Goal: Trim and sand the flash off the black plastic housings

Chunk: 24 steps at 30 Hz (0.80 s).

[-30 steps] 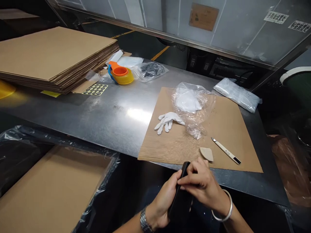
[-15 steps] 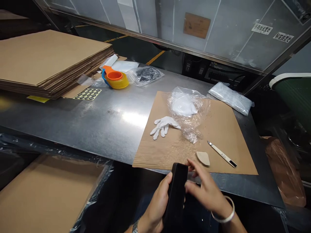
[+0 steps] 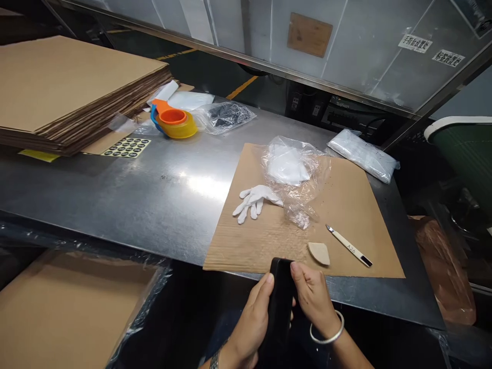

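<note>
I hold a flat black rectangular object (image 3: 280, 302) upright in front of the metal table's near edge. My left hand (image 3: 249, 323) grips its left side from below. My right hand (image 3: 313, 297) clasps its right edge, fingertips at the top; a silver bangle sits on that wrist. Just beyond, on a brown cardboard sheet (image 3: 269, 236), lie a beige wedge-shaped piece (image 3: 319, 253), a white craft knife (image 3: 349, 246), a white glove (image 3: 254, 201) and a crumpled clear plastic bag (image 3: 294, 174).
The metal table (image 3: 154, 189) carries a stack of cardboard sheets (image 3: 69, 87) at the left, an orange-and-yellow tape dispenser (image 3: 173, 121), a sticker sheet (image 3: 126, 147) and sealed plastic bags (image 3: 363, 154). A plastic-lined box with cardboard (image 3: 73, 312) stands below at the left.
My right hand drew its spread fingers back and closed them on the black object's right edge. The view shifted slightly, and the object now stands more upright.
</note>
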### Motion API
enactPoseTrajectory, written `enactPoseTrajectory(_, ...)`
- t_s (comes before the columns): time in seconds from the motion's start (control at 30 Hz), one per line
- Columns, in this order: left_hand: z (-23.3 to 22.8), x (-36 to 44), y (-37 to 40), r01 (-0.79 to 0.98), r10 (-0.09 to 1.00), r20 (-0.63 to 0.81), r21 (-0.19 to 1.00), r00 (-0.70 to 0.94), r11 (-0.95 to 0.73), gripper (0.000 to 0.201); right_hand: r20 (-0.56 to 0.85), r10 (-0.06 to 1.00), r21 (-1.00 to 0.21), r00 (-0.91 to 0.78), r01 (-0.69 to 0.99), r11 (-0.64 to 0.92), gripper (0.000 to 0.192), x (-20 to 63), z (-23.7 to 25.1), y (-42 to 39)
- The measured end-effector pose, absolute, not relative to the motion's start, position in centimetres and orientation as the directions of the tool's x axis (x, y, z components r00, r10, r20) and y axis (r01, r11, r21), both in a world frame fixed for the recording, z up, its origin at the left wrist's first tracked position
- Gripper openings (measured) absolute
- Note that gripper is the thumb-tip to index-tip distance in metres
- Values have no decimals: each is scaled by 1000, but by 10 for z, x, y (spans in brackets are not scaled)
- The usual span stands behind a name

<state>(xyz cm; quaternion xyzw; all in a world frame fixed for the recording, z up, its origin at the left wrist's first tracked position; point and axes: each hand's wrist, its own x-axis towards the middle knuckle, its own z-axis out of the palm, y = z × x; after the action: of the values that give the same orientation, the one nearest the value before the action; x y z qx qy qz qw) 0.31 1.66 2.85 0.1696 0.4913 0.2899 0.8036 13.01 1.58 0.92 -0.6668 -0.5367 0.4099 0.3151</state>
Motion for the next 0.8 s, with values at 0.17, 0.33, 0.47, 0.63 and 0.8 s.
enactPoseTrajectory(0.17, 26, 0, 43, -451, 746, -628, 613, 220, 649, 44, -187, 977, -917, -108, 375, -134, 35, 121, 23, 16)
enactPoseTrajectory(0.33, 15, 5, 62, -477, 692, -693, 546, 204, 688, 49, -252, 870, -968, -425, 97, -233, 66, 133, 20, 27)
enactPoseTrajectory(0.47, -1, 9, 80, -349, 739, -601, 652, 305, 674, 67, -261, 952, -892, -162, 417, -174, 44, 146, 6, 58)
enactPoseTrajectory(0.63, -26, 15, 106, -77, 907, -358, 921, 223, 382, 57, -114, 991, -758, 76, 637, -136, 51, 176, 10, 131)
enactPoseTrajectory(0.8, -48, 24, 118, 341, 982, -72, 940, 174, 8, 51, 44, 996, -596, 77, 802, -36, 25, 202, 16, 226)
